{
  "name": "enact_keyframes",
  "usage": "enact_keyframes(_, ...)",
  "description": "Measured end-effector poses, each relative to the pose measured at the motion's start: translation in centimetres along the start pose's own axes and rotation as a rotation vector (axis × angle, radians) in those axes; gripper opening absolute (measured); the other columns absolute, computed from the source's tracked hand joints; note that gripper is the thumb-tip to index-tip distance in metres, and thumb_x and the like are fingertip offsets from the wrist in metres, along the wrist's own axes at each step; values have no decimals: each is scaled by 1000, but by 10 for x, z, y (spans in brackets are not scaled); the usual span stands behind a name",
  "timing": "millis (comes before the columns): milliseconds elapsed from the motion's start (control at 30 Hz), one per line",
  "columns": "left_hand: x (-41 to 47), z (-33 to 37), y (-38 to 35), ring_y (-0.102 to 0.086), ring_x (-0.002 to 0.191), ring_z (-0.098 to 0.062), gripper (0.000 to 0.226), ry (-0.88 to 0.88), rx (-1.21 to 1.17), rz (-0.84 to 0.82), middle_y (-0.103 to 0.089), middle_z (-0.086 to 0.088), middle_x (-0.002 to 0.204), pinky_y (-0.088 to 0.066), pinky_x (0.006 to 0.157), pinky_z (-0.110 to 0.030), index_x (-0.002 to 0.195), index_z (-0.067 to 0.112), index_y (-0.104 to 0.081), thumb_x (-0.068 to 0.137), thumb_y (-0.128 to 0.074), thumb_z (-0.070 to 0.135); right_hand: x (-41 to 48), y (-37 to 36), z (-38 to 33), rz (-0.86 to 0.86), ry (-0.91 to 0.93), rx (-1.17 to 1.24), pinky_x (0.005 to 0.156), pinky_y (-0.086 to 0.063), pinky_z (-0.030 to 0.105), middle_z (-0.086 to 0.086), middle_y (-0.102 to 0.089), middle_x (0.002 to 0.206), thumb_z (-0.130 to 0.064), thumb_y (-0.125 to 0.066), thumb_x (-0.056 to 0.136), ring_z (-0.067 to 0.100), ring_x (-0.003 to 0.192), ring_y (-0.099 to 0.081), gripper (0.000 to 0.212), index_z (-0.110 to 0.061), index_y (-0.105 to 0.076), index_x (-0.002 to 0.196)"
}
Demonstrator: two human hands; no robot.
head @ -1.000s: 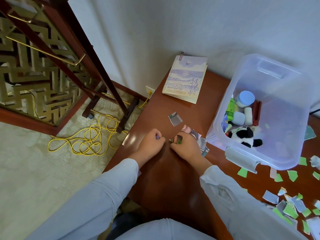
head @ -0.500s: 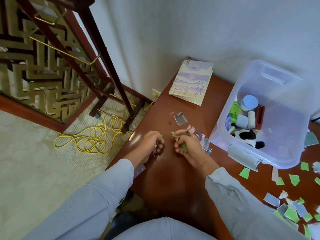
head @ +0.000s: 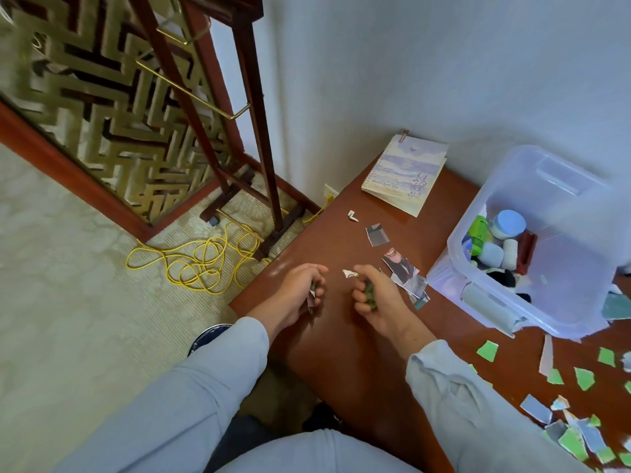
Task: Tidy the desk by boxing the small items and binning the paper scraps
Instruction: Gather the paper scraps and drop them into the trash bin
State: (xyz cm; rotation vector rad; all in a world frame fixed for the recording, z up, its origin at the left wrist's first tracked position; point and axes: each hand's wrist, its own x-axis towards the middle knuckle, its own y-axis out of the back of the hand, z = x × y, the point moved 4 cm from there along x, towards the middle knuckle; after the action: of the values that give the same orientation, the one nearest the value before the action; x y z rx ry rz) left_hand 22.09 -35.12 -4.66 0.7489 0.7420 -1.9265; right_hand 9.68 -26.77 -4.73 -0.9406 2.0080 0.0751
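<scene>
My left hand (head: pixel 300 295) hovers over the brown desk (head: pixel 358 353) near its left edge, fingers curled round a few small paper scraps. My right hand (head: pixel 379 298) is just to its right, gripping a wad of green scraps (head: pixel 369 297), with a white scrap (head: pixel 350 274) sticking out at its fingertips. Torn photo pieces (head: pixel 406 274) lie beside my right hand. A grey scrap (head: pixel 377 234) and a small white scrap (head: pixel 352 215) lie farther back. The clear plastic box (head: pixel 546 312) at right holds jars, a green bottle and a panda toy.
A spiral notebook (head: pixel 406 175) lies at the desk's back against the wall. Several green, blue and white scraps (head: pixel 577 421) litter the desk's right side. On the carpet to the left lie a yellow cable (head: pixel 198 264) and a wooden stand (head: pixel 246 158).
Both hands lifted off the desk and drew slightly apart, each keeping its scraps. The camera tilted up and left, showing more of the wall and stand.
</scene>
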Motion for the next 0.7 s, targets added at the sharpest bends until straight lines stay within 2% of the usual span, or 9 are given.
enact_keyframes(167, 5, -1, -9, -28, 48, -11, 20, -41, 155, -4, -38, 0, 62, -23, 42, -19, 86, 14, -59, 92, -42, 6, -1, 18, 0, 137, 73, -148, 32, -20, 17, -5, -37, 53, -23, -63, 91, 7, 39, -27, 12, -20, -56, 81)
enact_keyframes(267, 9, 2, -14, -37, 48, -10, 19, -75, 346, 29, -63, -8, 76, -28, 42, -21, 84, 19, -65, 89, -49, 10, 3, 31, -3, 297, 133, -354, 40, -31, 19, -3, -52, 61, -17, -60, 90, 9, 47, -40, 7, -21, -65, 85)
enact_keyframes(333, 14, 3, -18, -54, 55, -14, 16, -116, 407, 38, -73, -12, 92, -39, 44, -21, 81, 21, -67, 85, -55, 11, 10, 36, -6, 350, 205, -492, 55, -44, 23, -1, -65, 79, -15, -62, 86, 12, 65, -55, 10, -23, -67, 86)
enact_keyframes(367, 18, 3, -20, -63, 67, -19, 13, -144, 419, 42, -73, -12, 94, -49, 52, -24, 79, 22, -68, 80, -59, 12, 14, 37, -8, 356, 238, -572, 67, -50, 27, -1, -68, 89, -14, -64, 84, 14, 77, -60, 11, -25, -67, 86)
enact_keyframes(400, 22, 4, -22, -68, 80, -22, 10, -172, 444, 51, -73, -11, 93, -56, 68, -31, 77, 22, -69, 76, -62, 14, 18, 39, -9, 358, 258, -650, 78, -52, 32, -2, -68, 94, -15, -64, 83, 15, 86, -62, 12, -26, -67, 86)
enact_keyframes(433, 27, 5, -23, -68, 91, -21, 9, -198, 489, 54, -73, -7, 94, -55, 81, -34, 77, 23, -69, 75, -65, 16, 23, 40, -10, 361, 269, -722, 85, -52, 34, -4, -68, 97, -15, -64, 83, 16, 92, -62, 12, -26, -67, 88)
enact_keyframes(467, 31, 6, -24, -65, 97, -16, 9, -223, 559, 52, -72, -2, 97, -52, 86, -31, 78, 25, -69, 77, -67, 17, 27, 42, -11, 359, 278, -787, 87, -51, 33, -6, -67, 99, -16, -64, 84, 15, 94, -62, 13, -25, -68, 92)
enact_keyframes(567, 48, 10, -27, -61, 97, -7, 8, -284, 833, 57, -68, 10, 100, -49, 82, -26, 88, 30, -66, 82, -67, 24, 37, 44, -16, 347, 279, -914, 89, -49, 30, -8, -66, 101, -18, -59, 89, 14, 99, -61, 13, -24, -65, 99)
enact_keyframes(700, 57, 16, -39, -60, 96, -9, 18, -396, 1147, 35, -62, 13, 106, -47, 76, -25, 101, 36, -64, 84, -66, 35, 43, 45, -22, 358, 274, -952, 93, -47, 33, -5, -67, 110, -18, -53, 93, 16, 105, -60, 19, -22, -66, 106)
